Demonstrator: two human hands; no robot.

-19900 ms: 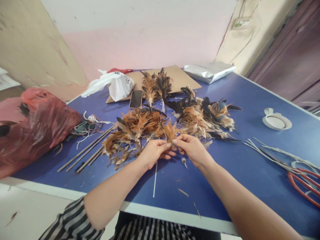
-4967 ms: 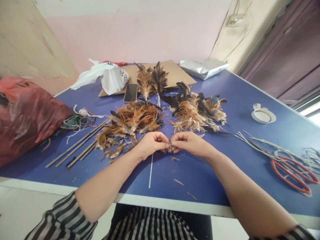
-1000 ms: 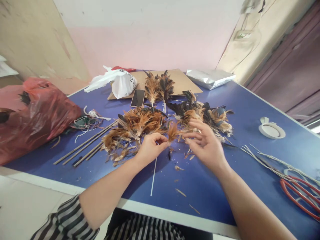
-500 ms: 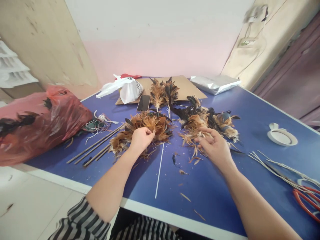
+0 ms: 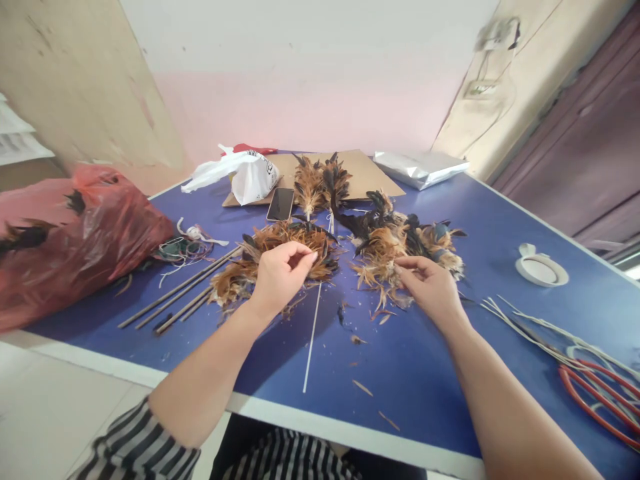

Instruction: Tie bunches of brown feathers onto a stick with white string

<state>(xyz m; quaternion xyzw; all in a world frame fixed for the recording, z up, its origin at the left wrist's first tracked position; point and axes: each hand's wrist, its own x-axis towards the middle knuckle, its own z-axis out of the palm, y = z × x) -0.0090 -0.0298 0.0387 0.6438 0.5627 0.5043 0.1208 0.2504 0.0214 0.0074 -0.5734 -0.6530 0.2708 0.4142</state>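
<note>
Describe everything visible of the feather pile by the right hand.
The feather pile mixes black, orange-brown and pale cream feathers with a few bluish ones, soft and fluffy-looking. It lies loose and uneven on the blue table, wisps straying at its near side. The right hand is at its near edge, fingertips seemingly touching it; the hand hides part.

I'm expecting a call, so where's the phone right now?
In the head view, the phone lies left of centre, just beyond the left feather pile and beside the white bag.
</note>
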